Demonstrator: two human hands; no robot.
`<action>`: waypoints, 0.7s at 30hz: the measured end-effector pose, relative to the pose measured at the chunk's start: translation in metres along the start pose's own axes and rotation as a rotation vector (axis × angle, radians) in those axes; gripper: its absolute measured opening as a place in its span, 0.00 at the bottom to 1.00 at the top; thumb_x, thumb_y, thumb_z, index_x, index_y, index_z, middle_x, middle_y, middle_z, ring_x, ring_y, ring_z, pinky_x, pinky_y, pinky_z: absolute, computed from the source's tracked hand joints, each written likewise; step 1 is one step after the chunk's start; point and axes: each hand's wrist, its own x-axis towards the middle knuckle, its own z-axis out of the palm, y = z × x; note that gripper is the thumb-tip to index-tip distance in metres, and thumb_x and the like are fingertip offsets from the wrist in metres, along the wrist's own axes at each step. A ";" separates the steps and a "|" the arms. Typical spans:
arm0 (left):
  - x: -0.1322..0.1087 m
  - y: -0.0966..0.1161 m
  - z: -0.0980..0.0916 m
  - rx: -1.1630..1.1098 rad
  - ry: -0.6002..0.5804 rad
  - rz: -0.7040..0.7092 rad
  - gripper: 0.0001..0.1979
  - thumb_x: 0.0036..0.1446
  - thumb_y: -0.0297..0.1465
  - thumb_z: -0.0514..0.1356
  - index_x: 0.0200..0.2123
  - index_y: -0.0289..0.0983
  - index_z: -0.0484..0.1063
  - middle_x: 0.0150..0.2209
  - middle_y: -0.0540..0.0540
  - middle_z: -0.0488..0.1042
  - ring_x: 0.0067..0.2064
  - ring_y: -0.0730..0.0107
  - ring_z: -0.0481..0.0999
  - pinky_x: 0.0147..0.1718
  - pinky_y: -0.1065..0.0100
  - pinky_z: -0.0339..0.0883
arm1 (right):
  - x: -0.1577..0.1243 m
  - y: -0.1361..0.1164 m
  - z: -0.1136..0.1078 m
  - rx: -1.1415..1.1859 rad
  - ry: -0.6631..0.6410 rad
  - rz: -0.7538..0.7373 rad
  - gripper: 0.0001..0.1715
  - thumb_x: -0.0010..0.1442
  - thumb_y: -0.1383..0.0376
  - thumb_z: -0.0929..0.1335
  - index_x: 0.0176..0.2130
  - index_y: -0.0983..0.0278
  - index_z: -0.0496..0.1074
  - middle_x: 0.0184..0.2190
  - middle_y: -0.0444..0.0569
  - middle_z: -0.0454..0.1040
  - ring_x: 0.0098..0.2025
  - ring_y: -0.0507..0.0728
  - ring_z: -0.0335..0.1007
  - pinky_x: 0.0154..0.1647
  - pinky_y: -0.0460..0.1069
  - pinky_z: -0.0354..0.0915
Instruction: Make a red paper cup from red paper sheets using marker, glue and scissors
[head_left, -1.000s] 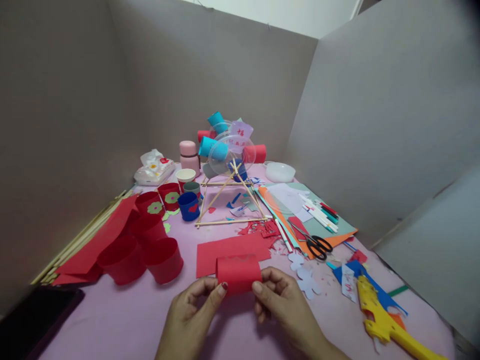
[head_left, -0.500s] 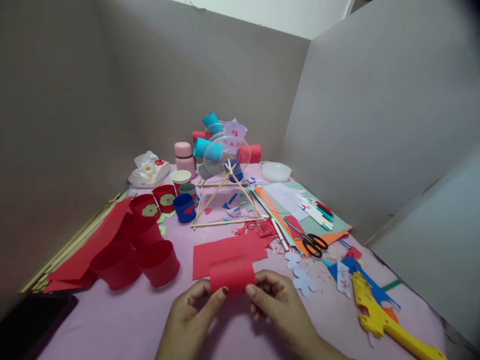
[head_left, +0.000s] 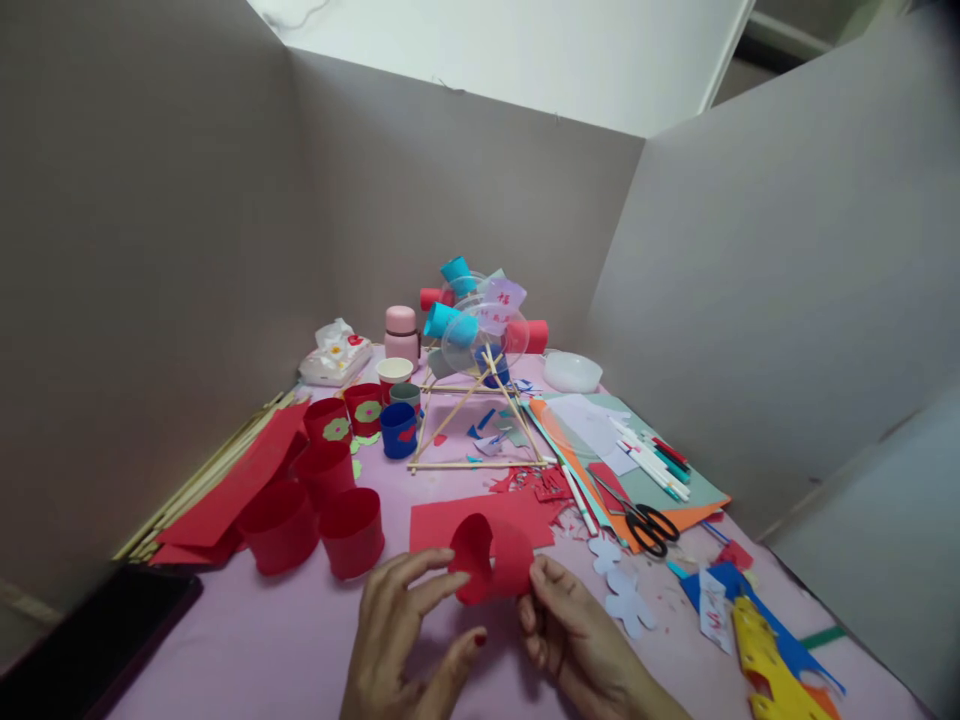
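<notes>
My right hand (head_left: 570,630) pinches a red paper ring (head_left: 491,558), a strip curled into a short tube with its opening turned to the left. My left hand (head_left: 409,640) is just left of the ring with its fingers spread, the fingertips near the ring's left rim. Whether they touch it I cannot tell. Both hands are low over the pink table (head_left: 262,650). A flat red paper sheet (head_left: 465,518) lies right behind the ring.
Several red paper rings (head_left: 315,505) and decorated cups (head_left: 375,415) stand at left. A stick-and-cup wheel model (head_left: 476,350) is at the back. Scissors (head_left: 645,520), markers (head_left: 649,455), coloured sheets and a yellow glue gun (head_left: 772,670) lie at right. Grey partition boards wall the table.
The ring was held flat-faced between both hands; now it is turned with its opening to the left, and my left hand has let go and spread its fingers. The camera has tilted upward.
</notes>
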 end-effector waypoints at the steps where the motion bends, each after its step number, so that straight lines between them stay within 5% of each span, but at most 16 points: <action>1: 0.000 0.000 0.001 0.010 -0.006 -0.012 0.15 0.52 0.30 0.64 0.44 0.47 0.73 0.45 0.46 0.75 0.48 0.57 0.71 0.49 0.62 0.63 | 0.000 0.002 0.000 -0.041 -0.001 -0.029 0.26 0.43 0.51 0.78 0.29 0.64 0.65 0.14 0.37 0.70 0.11 0.44 0.61 0.13 0.36 0.54; 5: 0.001 -0.004 0.006 -0.015 -0.122 -0.077 0.02 0.55 0.32 0.62 0.33 0.43 0.74 0.35 0.48 0.77 0.40 0.62 0.74 0.42 0.65 0.66 | -0.002 0.005 0.002 -0.273 -0.028 -0.178 0.26 0.44 0.48 0.76 0.27 0.66 0.68 0.16 0.39 0.69 0.13 0.44 0.60 0.15 0.38 0.54; 8: 0.000 -0.009 0.009 -0.106 -0.232 -0.198 0.08 0.60 0.33 0.58 0.28 0.41 0.73 0.31 0.49 0.76 0.36 0.65 0.74 0.38 0.68 0.68 | -0.006 0.003 0.005 -0.421 -0.032 -0.262 0.27 0.43 0.47 0.76 0.28 0.67 0.72 0.17 0.39 0.67 0.16 0.45 0.59 0.18 0.41 0.55; 11: -0.001 -0.010 0.013 -0.173 -0.304 -0.316 0.06 0.58 0.36 0.60 0.33 0.41 0.76 0.36 0.48 0.77 0.41 0.63 0.75 0.41 0.66 0.68 | -0.009 0.003 0.006 -0.529 -0.023 -0.309 0.26 0.45 0.47 0.74 0.24 0.67 0.72 0.16 0.40 0.64 0.18 0.46 0.57 0.20 0.42 0.55; 21: 0.000 -0.004 0.019 -0.281 -0.314 -0.422 0.11 0.60 0.36 0.58 0.36 0.40 0.79 0.36 0.45 0.80 0.40 0.59 0.76 0.42 0.61 0.69 | -0.010 0.003 -0.007 -0.665 -0.024 -0.188 0.28 0.51 0.44 0.70 0.27 0.67 0.72 0.13 0.40 0.64 0.15 0.48 0.58 0.18 0.43 0.55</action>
